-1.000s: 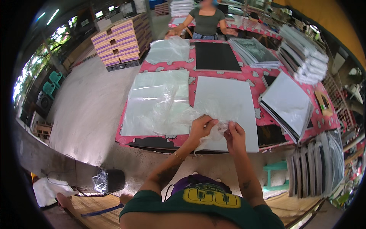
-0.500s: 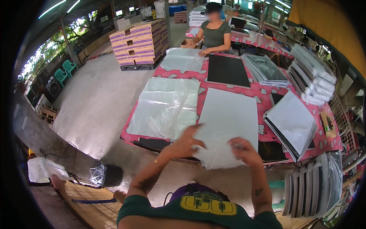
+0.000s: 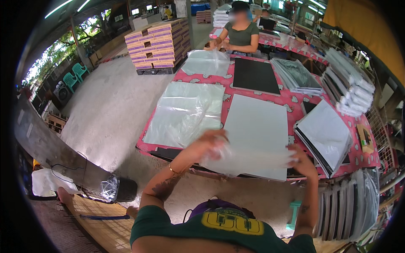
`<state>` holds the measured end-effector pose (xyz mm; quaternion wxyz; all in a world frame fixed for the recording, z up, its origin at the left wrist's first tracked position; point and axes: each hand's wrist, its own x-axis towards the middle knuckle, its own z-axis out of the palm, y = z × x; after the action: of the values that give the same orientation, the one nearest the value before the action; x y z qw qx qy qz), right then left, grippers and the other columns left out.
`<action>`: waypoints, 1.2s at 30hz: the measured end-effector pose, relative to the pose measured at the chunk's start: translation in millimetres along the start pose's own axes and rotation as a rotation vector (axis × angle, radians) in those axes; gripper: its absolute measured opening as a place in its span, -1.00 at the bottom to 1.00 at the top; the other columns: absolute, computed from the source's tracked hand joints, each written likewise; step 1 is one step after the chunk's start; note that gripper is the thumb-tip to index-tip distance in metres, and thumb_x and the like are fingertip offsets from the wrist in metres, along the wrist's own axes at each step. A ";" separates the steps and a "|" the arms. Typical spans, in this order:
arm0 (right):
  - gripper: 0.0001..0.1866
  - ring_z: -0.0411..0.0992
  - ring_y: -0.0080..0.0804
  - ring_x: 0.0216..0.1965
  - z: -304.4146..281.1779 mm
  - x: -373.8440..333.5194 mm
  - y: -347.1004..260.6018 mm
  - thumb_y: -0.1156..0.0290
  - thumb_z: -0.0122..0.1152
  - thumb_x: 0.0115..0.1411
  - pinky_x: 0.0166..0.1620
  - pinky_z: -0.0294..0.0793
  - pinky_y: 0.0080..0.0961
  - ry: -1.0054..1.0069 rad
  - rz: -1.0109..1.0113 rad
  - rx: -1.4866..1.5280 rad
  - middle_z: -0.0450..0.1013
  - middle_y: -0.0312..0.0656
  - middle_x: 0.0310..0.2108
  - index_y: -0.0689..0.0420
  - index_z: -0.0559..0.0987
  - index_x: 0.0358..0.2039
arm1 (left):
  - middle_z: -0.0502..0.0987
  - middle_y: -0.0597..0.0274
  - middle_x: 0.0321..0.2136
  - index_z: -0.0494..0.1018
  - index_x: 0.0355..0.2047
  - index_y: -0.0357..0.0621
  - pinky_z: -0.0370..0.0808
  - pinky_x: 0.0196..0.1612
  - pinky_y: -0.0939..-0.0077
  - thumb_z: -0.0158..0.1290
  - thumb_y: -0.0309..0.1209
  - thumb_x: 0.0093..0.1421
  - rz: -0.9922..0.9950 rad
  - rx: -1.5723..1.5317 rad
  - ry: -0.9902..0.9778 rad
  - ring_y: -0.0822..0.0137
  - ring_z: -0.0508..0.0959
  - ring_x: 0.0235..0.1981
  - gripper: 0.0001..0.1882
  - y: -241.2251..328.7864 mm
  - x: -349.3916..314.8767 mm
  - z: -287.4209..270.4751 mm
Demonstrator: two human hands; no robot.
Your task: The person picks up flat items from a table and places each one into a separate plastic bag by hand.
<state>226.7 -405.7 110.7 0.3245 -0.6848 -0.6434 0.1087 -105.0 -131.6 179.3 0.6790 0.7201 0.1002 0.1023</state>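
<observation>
A clear plastic bag [image 3: 253, 158], smeared by motion, is stretched low across the near end of a large white board [image 3: 257, 118] on the table. My left hand [image 3: 213, 144] is closed on the bag's left side, though its fingertips are blurred. At the other side, my right hand [image 3: 301, 161] pinches the bag's edge just past the board's right border. Left of the board lies a pile of clear plastic bags [image 3: 183, 111], near my left fingers. A tilted stack of bagged white and black boards [image 3: 324, 133] lies right of my right hand.
The table has a pink patterned cover [image 3: 249, 96]. A black board [image 3: 256, 76] and bagged boards [image 3: 296, 76] lie farther back. Across the table a person [image 3: 242, 36] handles plastic. Bagged boards [image 3: 348, 206] stand upright at lower right. Stacked cartons [image 3: 158, 44] sit on a pallet at left.
My hands have moved apart, the right one going outward to the right, and the bag is now spread wider between them. The person opposite has raised a piece of plastic.
</observation>
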 end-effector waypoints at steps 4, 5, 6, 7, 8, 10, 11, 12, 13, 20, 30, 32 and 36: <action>-0.54 0.43 -0.23 -0.20 -8.0 -18.1 -29.6 0.10 -0.02 0.20 -0.14 0.42 -0.40 0.414 0.303 1.464 0.42 0.01 -0.19 0.28 0.44 -0.13 | 0.48 0.00 -0.08 0.43 -0.09 -0.20 0.51 -0.23 0.36 0.05 -0.32 0.14 0.000 0.497 -0.375 0.19 0.50 -0.11 -0.66 -19.2 5.2 8.6; -0.57 0.42 -0.32 -0.28 5.6 -50.7 25.5 0.14 0.03 0.19 -0.23 0.41 -0.46 0.121 0.451 1.416 0.42 -0.04 -0.24 0.27 0.44 -0.14 | 0.50 0.02 -0.12 0.42 -0.07 -0.21 0.52 -0.27 0.40 0.04 -0.33 0.14 0.020 0.287 -0.296 0.22 0.52 -0.15 -0.64 -5.9 10.6 0.3; -0.64 0.44 -0.32 -0.28 10.2 -44.9 12.3 0.18 0.06 0.18 -0.22 0.43 -0.47 -0.146 0.469 1.202 0.44 -0.08 -0.30 0.26 0.47 -0.24 | 0.53 0.03 -0.16 0.40 -0.04 -0.22 0.52 -0.31 0.44 0.04 -0.33 0.14 0.000 0.069 -0.177 0.26 0.54 -0.20 -0.62 -2.5 3.2 -10.0; -0.69 0.45 -0.33 -0.27 15.2 -37.0 -0.9 0.22 0.10 0.17 -0.21 0.45 -0.47 -0.417 0.402 0.927 0.46 -0.11 -0.35 0.25 0.50 -0.33 | 0.54 0.07 -0.19 0.40 -0.05 -0.23 0.52 -0.32 0.47 0.03 -0.32 0.15 0.059 -0.337 -0.097 0.29 0.54 -0.22 -0.62 -11.6 0.8 -20.7; -0.73 0.46 -0.34 -0.27 20.5 -26.4 -18.6 0.26 0.13 0.16 -0.20 0.47 -0.48 -0.662 0.267 0.677 0.48 -0.15 -0.41 0.24 0.52 -0.43 | 0.55 0.10 -0.22 0.40 -0.05 -0.25 0.51 -0.33 0.50 0.02 -0.31 0.17 0.128 -0.747 0.006 0.32 0.55 -0.24 -0.62 -28.5 -3.1 -33.0; -0.71 0.43 -0.42 -0.32 37.8 -41.9 -19.5 0.26 0.10 0.19 -0.21 0.47 -0.44 0.203 0.319 1.230 0.45 -0.16 -0.27 0.24 0.46 -0.23 | 0.56 0.17 -0.26 0.41 -0.06 -0.26 0.50 -0.33 0.53 -0.01 -0.29 0.19 -0.052 -0.892 0.089 0.35 0.55 -0.28 -0.63 -49.6 5.5 -32.0; -0.68 0.41 -0.44 -0.33 46.6 -43.7 -17.5 0.27 0.08 0.21 -0.20 0.47 -0.41 0.640 0.266 1.232 0.43 -0.15 -0.20 0.24 0.42 -0.14 | 0.55 0.20 -0.27 0.41 -0.07 -0.25 0.50 -0.32 0.52 -0.02 -0.28 0.20 -0.301 -0.610 0.084 0.36 0.55 -0.29 -0.64 -59.7 7.6 -19.8; -0.63 0.42 -0.43 -0.30 47.8 -56.8 11.8 0.27 0.09 0.20 -0.20 0.46 -0.41 0.645 0.244 1.165 0.42 -0.16 -0.16 0.23 0.38 -0.06 | 0.55 0.22 -0.30 0.42 -0.10 -0.24 0.48 -0.34 0.53 -0.02 -0.27 0.20 -0.362 -0.410 0.014 0.38 0.53 -0.34 -0.66 -63.6 8.7 -10.0; -0.56 0.42 -0.41 -0.27 51.6 -70.1 44.3 0.27 0.10 0.19 -0.20 0.46 -0.41 0.645 0.222 1.105 0.41 -0.16 -0.13 0.23 0.33 0.01 | 0.54 0.24 -0.34 0.42 -0.12 -0.22 0.47 -0.36 0.55 -0.02 -0.26 0.21 -0.417 -0.207 -0.059 0.41 0.51 -0.39 -0.67 -67.6 7.7 -0.6; -0.33 0.39 -0.08 -0.08 71.8 -102.5 62.1 -0.12 0.12 0.05 0.01 0.33 -0.02 -0.036 -0.030 1.739 0.42 -0.03 -0.08 0.20 0.46 -0.02 | 0.55 0.20 -0.39 0.39 -0.07 -0.23 0.47 -0.19 0.36 0.03 -0.31 0.15 -0.168 -0.136 -0.098 0.32 0.54 -0.27 -0.63 -98.2 -15.3 -46.1; -0.40 0.40 -0.52 -0.36 125.9 -114.3 31.6 0.56 0.04 0.04 -0.29 0.38 -0.52 0.366 0.839 0.704 0.41 -0.16 -0.35 0.08 0.31 0.17 | 0.55 0.04 -0.42 0.28 0.04 -0.26 0.47 -0.33 0.44 -0.09 -0.50 0.06 -0.277 -0.265 0.323 0.18 0.54 -0.40 -0.53 -182.6 -39.8 5.6; -0.37 0.42 -0.40 -0.41 148.8 -111.0 36.9 0.61 -0.01 0.02 -0.31 0.40 -0.48 0.561 0.824 0.317 0.43 -0.07 -0.34 0.06 0.29 0.18 | 0.54 0.01 -0.46 0.24 0.10 -0.29 0.43 -0.38 0.53 -0.13 -0.53 0.09 -0.267 0.091 0.532 0.23 0.52 -0.47 -0.50 -224.0 -39.0 40.7; -0.34 0.42 -0.14 -0.52 180.5 -112.3 47.9 0.64 -0.01 -0.02 -0.35 0.43 -0.39 0.684 0.851 0.009 0.44 0.13 -0.35 0.08 0.27 0.18 | 0.52 0.00 -0.51 0.23 0.13 -0.31 0.42 -0.39 0.48 -0.12 -0.52 0.13 -0.337 0.373 0.719 0.29 0.51 -0.50 -0.49 -219.3 -11.2 70.1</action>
<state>146.7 -455.7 -85.8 0.4455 -0.8795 -0.1670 0.0043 -97.0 -189.2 -43.7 0.4664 0.7227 0.4629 0.2144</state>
